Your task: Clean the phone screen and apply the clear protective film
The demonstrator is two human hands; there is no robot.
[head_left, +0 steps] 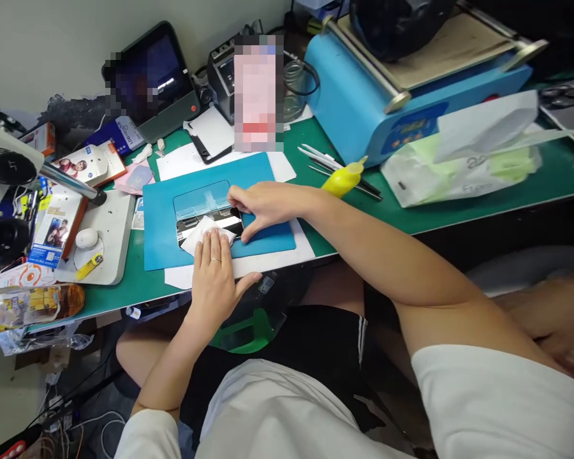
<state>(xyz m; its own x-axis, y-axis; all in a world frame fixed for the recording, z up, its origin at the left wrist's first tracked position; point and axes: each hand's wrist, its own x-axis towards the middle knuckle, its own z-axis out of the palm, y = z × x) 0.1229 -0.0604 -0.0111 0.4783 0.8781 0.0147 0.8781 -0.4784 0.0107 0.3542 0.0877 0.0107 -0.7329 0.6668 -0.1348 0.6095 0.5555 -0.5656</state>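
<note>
A glossy tablet-sized screen panel (203,196) with rounded corners and bright reflections lies on a blue mat (160,239). My left hand (214,271) rests on its near part, fingers stretched flat over a folded white tissue (191,242) and thumb out to the side. A ring is on one finger. At the panel's right edge is my right hand (263,204), its fingers curled and the thumb lower down, holding that edge. White paper sheets (287,245) stick out from under the mat.
Behind stand a tablet on a stand (155,83) and a blue machine (349,95). To the right are a yellow squeeze bottle (344,180), pen-like tools and a tissue pack (459,172). Boxes (57,229), a microscope-like stand (117,255) and a drink bottle (33,306) crowd the left.
</note>
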